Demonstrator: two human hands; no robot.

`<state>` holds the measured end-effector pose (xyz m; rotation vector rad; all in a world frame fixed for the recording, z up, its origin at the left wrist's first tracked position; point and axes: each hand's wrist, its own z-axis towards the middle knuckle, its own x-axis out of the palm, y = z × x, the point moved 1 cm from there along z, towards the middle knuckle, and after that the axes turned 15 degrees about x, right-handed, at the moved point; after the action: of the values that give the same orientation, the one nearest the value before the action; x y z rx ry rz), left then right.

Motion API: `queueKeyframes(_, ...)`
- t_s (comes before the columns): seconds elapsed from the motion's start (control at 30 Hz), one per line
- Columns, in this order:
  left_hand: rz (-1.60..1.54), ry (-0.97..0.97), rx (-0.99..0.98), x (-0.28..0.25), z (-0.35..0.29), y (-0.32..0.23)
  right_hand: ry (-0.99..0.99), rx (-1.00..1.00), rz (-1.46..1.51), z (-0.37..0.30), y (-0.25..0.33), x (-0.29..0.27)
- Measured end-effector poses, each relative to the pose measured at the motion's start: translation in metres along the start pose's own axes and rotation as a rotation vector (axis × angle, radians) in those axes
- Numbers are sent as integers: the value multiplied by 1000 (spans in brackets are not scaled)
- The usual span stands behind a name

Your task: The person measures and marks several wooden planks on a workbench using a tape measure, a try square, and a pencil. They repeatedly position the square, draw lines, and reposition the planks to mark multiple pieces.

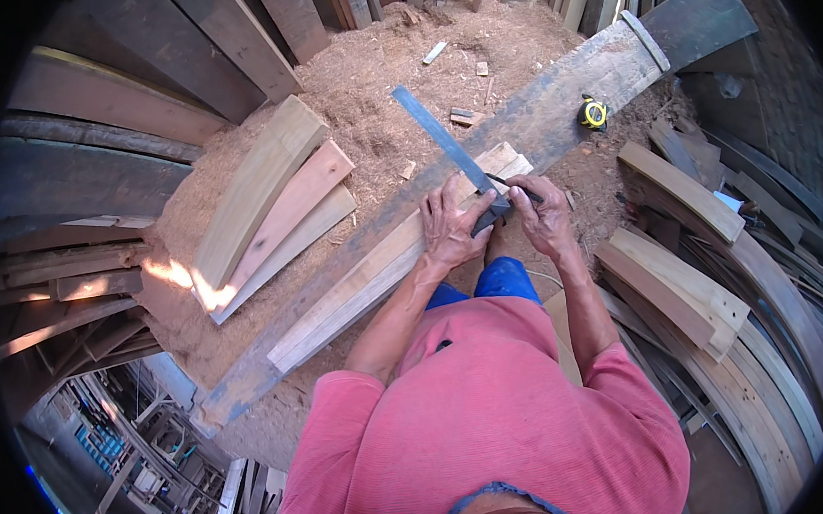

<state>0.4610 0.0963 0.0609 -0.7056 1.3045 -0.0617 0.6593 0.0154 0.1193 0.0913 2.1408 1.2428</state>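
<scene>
My left hand point(449, 224) is closed on a try square, its fingers and thumb pressing the dark stock. The square's blue-grey metal blade point(442, 134) lies across a pale wooden board point(367, 293) and sticks out past its far side. My right hand point(543, 216) pinches a thin dark marking stick point(503, 180), perhaps a pencil, with its tip beside the blade near the board's right end. The board seems to be two pale pieces side by side. It rests along a long worn plank bench point(553, 98).
A yellow and black tape measure point(593, 113) sits on the bench at the right. Three curved wooden pieces point(271, 195) lie on sawdust point(371, 62) at the left. Stacked curved boards point(682, 292) stand at the right, and upright planks point(159, 51) line the far left.
</scene>
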Motion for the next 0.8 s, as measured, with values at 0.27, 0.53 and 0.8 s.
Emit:
queueKeyframes(0.27, 15, -23, 13, 0, -1, -1, -1, -109, -215, -15, -3, -22)
queueKeyframes(0.53, 25, -23, 17, 1, 1, 0, -33, -127, -53, -4, -4, -2)
queueKeyframes(0.8, 35, -28, 30, 3, 0, 1, 71, 118, -501, -22, -35, -15)
